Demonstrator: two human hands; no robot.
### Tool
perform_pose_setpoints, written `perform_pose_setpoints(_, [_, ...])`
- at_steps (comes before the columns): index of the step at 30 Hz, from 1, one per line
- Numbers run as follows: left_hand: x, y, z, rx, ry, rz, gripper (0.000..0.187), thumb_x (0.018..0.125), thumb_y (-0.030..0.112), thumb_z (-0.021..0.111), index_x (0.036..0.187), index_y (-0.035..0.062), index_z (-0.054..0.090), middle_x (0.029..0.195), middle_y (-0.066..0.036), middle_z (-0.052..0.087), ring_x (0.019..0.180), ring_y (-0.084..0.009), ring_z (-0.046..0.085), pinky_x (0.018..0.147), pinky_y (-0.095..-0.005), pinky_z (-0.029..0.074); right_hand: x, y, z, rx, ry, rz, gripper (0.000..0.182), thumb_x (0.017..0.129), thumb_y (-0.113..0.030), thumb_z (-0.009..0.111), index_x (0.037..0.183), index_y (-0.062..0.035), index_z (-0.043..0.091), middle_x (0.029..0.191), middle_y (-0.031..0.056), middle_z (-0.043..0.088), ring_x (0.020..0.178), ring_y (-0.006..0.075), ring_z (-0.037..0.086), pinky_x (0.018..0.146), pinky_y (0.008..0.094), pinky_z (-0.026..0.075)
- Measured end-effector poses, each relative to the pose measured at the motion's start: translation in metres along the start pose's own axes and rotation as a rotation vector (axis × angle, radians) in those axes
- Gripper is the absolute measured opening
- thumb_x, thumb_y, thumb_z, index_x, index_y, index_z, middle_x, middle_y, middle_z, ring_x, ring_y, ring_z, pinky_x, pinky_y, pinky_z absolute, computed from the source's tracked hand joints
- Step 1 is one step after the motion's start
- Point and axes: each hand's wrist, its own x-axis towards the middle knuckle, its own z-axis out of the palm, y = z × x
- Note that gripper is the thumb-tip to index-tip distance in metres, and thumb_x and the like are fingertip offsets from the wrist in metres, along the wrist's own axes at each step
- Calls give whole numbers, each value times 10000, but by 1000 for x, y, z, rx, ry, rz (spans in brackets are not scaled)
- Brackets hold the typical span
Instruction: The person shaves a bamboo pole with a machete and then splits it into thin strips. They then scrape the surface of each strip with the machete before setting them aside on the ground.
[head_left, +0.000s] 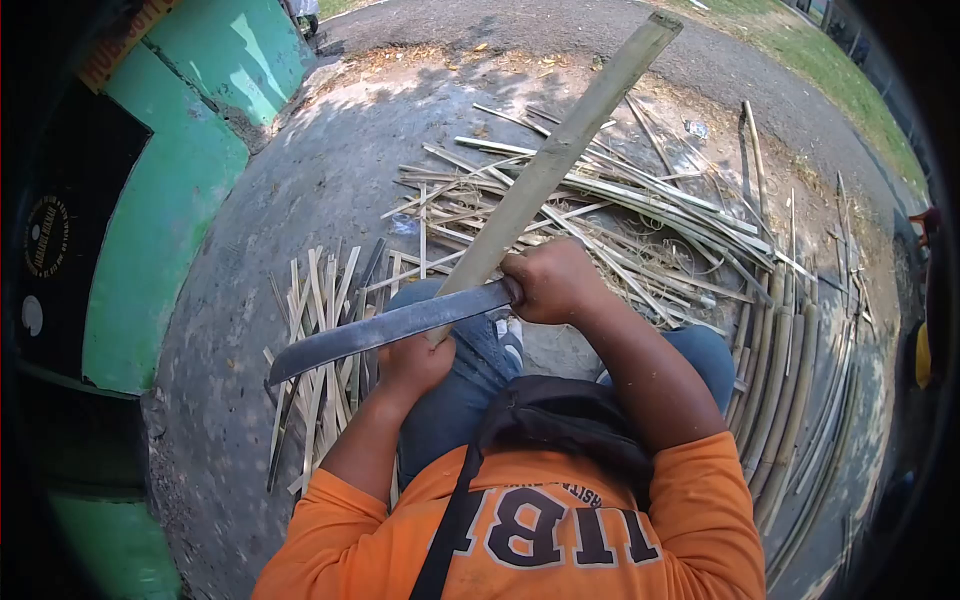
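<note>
My right hand (pixel 555 281) is closed round the handle of a machete (pixel 390 330), whose long dark blade points to the left. The blade crosses in front of a flat bamboo slat (pixel 560 150), which slants from my lap up toward the far right. My left hand (pixel 417 364) grips the lower end of that slat, just below the blade. Part of the slat's lower end is hidden behind the blade and my fingers. Both hands are over my knees, close to the black bag (pixel 565 420) at my waist.
A heap of split bamboo strips (pixel 640 215) lies on the concrete ahead. More short strips (pixel 315 300) are piled by my left leg. Long bamboo poles (pixel 780 385) lie to the right. A green wall (pixel 165 230) stands at the left, and a road (pixel 480 30) runs beyond.
</note>
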Motion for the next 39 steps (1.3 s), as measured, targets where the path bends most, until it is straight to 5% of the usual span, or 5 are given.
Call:
perform_pose_setpoints(5, [3,4,7,-63,86,-82,274,760,143,653,993,-1,644,811,-257,685,764,-486,680,709,-517,546,-1,53,-2,-17,169,113,139,745,-219,691,842,-122,670,712,140,670,721,405,682,648,537,535])
perform_pose_setpoints(14, [2,4,2,-41,28,117,316,764,157,669,1042,9,648,900,-253,700,818,-493,673,746,-567,544,-4,7,8,0,44,-107,148,745,-239,691,851,-138,683,683,108,671,689,372,693,613,536,503])
perform_pose_setpoints(23, [1,-1,2,-108,6,-135,318,767,148,663,1054,12,642,884,-251,704,817,-496,676,752,-557,548,-8,44,-4,49,207,78,144,735,-204,721,839,-125,660,705,149,650,708,409,668,637,519,530])
perform_pose_setpoints(32, [0,-7,6,19,150,202,309,769,127,668,1057,17,650,870,-239,702,834,-456,701,743,-485,551,-4,12,1,-8,19,-55,152,761,-240,678,836,-107,675,705,148,675,700,388,687,636,517,523])
perform_pose_setpoints(39, [4,4,1,-132,-14,-179,359,773,145,670,1104,10,640,913,-262,703,868,-485,686,778,-562,540,-7,38,-2,123,245,142,152,754,-205,723,844,-93,674,717,182,649,723,427,657,652,534,511])
